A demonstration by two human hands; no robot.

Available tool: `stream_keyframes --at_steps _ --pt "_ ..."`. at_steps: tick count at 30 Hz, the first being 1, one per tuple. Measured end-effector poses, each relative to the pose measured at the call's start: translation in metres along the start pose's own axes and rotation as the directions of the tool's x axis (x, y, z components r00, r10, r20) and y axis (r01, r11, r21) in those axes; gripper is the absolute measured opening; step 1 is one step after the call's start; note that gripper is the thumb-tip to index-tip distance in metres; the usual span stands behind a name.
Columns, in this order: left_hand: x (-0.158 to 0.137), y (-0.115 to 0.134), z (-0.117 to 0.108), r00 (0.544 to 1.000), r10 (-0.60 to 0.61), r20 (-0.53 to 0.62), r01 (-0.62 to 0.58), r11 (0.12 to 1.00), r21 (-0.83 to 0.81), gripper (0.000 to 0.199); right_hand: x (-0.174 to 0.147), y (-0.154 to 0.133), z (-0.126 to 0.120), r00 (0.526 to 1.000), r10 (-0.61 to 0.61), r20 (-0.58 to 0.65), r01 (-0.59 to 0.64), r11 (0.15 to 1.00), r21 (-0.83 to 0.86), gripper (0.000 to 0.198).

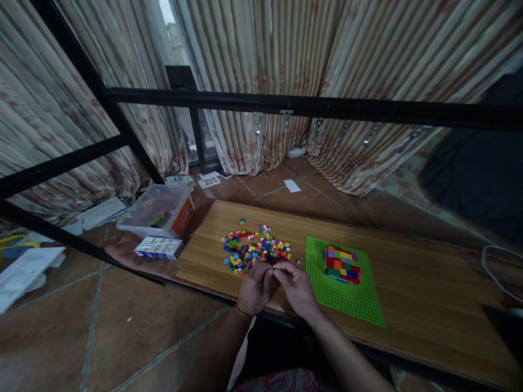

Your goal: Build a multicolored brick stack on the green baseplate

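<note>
ok, bin (141, 209) w/ green bits (157, 221); l hand (255, 286) & r hand (297, 287) meet by bricks (261, 249), can't tell grip.

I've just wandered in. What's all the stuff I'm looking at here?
Loose bricks: too many to count, mixed colours, on the table
Baseplate: one, green, right of the bricks
Brick build: one, multicoloured, on the baseplate
Table: one, brown, under these
Tub: one, clear with orange label, left of the bricks
Small box: one, white and purple-blue, before the tub
White tray: one, far left
Paper: several pieces, mostly white, on the floor
Curtains: several, beige striped, behind
Frame: one, black, before the curtains
Floor: one, brown tiles, below
Left hand, right hand: one each, bare, fingertips together by the bricks
</note>
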State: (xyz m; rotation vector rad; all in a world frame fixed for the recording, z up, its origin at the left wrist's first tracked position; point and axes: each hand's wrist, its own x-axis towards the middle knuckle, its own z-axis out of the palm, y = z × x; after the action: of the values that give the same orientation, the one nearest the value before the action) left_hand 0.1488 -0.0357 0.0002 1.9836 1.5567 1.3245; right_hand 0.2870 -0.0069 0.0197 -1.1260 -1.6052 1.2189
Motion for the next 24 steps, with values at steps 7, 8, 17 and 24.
stream_keyframes --at_steps 7,8,17,24 --pt "0.007 0.004 -0.005 0.999 0.024 -0.028 -0.025 1.000 -0.018 0.020 -0.001 -0.003 0.007 0.968 0.249 -0.011 -0.223 0.885 0.408 0.025" --pt "0.008 0.004 -0.006 0.999 0.025 -0.033 -0.026 0.999 -0.030 0.020 -0.002 -0.005 0.005 0.963 0.268 -0.017 -0.232 0.862 0.451 0.026" --pt "0.008 0.002 -0.005 1.000 0.027 0.005 -0.027 0.999 0.021 0.016 -0.040 0.005 -0.082 0.919 0.195 -0.342 -0.172 0.980 0.097 0.027" --pt "0.009 0.001 -0.005 1.000 0.025 -0.010 -0.025 0.999 0.031 0.017 -0.046 0.007 -0.156 0.874 -0.130 -0.469 -0.123 0.873 -0.472 0.026"
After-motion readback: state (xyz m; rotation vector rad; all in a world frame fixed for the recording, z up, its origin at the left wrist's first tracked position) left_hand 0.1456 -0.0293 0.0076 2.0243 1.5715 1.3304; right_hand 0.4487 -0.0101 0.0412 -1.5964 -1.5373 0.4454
